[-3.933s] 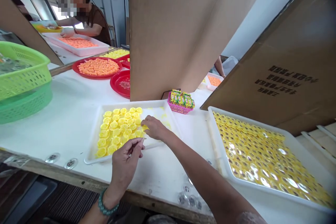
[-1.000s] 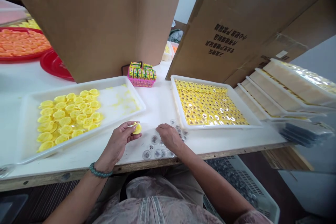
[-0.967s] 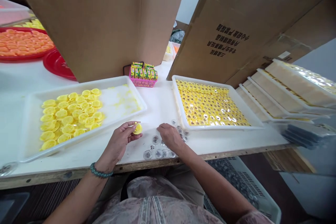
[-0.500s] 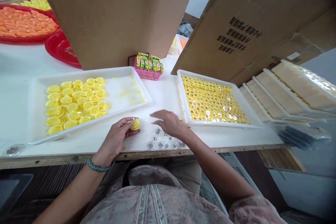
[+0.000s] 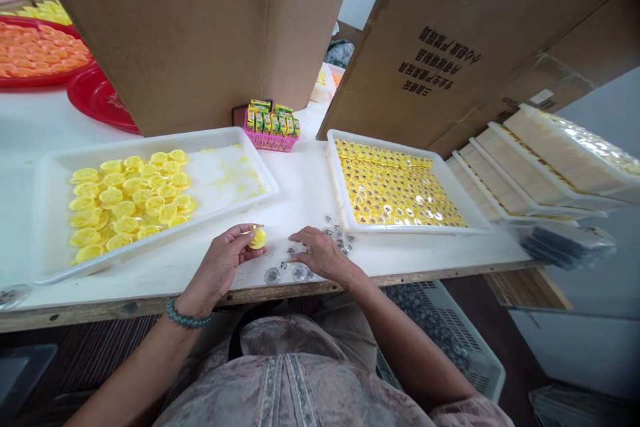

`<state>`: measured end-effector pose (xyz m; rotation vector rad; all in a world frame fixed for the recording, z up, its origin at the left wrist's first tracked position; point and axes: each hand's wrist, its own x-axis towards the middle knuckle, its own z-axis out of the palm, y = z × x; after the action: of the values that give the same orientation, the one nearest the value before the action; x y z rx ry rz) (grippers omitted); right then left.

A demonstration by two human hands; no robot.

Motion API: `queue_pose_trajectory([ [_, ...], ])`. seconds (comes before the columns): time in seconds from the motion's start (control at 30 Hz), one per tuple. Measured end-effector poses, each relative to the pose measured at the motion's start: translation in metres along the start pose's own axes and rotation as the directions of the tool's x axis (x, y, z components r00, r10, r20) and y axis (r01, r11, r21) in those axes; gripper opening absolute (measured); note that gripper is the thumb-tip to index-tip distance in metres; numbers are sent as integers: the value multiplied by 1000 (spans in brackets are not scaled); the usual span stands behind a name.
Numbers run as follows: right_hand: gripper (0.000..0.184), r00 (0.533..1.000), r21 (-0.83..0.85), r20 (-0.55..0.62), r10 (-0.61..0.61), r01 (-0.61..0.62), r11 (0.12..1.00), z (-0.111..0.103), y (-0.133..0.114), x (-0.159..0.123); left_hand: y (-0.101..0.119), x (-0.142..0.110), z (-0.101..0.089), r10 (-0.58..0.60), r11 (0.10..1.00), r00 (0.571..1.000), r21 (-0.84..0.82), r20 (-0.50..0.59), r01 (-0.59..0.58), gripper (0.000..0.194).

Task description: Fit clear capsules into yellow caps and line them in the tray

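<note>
My left hand (image 5: 225, 259) pinches a small round yellow plastic piece (image 5: 259, 239) above the front of the white table. It looks like the yellow cup-shaped pieces (image 5: 134, 195) heaped in the left white tray (image 5: 60, 269). My right hand (image 5: 323, 255) is low over a scatter of small clear plastic domes (image 5: 273, 275) with dark printed marks. Its thumb and fingers are apart, and I see nothing held between them. Part of the scatter is hidden under that hand.
A second white tray (image 5: 415, 229) at the right holds rows of yellow pieces with shiny tops. Beyond are a pink basket (image 5: 273, 141) of small boxes and cardboard panels (image 5: 200, 33). Stacked trays (image 5: 540, 177) stand far right; a crate (image 5: 480, 353) sits below the table.
My right hand has come down onto the clear domes. My left hand keeps its hold on the yellow piece. The view has shifted slightly to the right.
</note>
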<state>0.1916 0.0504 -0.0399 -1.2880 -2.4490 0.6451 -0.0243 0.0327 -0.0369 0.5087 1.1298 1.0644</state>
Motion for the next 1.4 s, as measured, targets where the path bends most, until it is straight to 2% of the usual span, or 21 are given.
queue_pose_trajectory([
  [0.1, 34, 996, -5, 51, -69, 69, 998, 0, -1, 3, 1, 0, 0, 10, 1000, 1000, -5, -18, -10, 24],
  [0.2, 29, 988, 5, 129, -82, 82, 997, 2, -1, 7, 1, 0, 1, 2, 1000, 1000, 11, -27, -2, 24],
  [0.33, 21, 993, 40, 118, -30, 25, 999, 3, 0, 6, 0, 1, 1, -6, 1000, 1000, 13, -8, 6, 25],
  [0.43, 13, 995, 223, 46, 92, -100, 970, 2, 1, 0, -1, 0, 2, -14, 1000, 1000, 1, 0, 14, 25],
  [0.5, 12, 973, 494, 36, 229, -217, 842, 0, 0, -4, -1, -1, 4, -13, 1000, 1000, -20, 23, 14, 25],
  [0.57, 22, 942, 752, 71, 327, -266, 604, -1, -4, -7, -2, -2, 9, -12, 999, 998, -49, 64, 16, 24],
  [0.63, 27, 927, 893, 86, 365, -234, 385, -2, -10, -7, -2, -4, 14, -20, 997, 994, -68, 106, 27, 25],
  [0.7, 23, 914, 949, 57, 401, -174, 262, -2, -18, -6, -3, -6, 19, -24, 997, 990, -70, 136, 34, 26],
  [0.83, 16, 891, 984, -12, 453, -70, 165, 2, -30, -2, -4, -13, 24, 9, 999, 986, -46, 166, -1, 29],
  [0.97, 16, 902, 995, -44, 428, 2, 98, 6, -34, 2, -3, -20, 27, 48, 999, 985, -33, 165, -43, 30],
  [1.23, 21, 894, 997, 26, 447, 11, -80, 11, -39, 5, -3, -24, 35, 130, 991, 981, -35, 141, -127, 30],
  [1.4, 21, 879, 984, 52, 474, 36, -174, 12, -44, 5, -7, -23, 39, 192, 981, 973, 20, 126, -195, 29],
])
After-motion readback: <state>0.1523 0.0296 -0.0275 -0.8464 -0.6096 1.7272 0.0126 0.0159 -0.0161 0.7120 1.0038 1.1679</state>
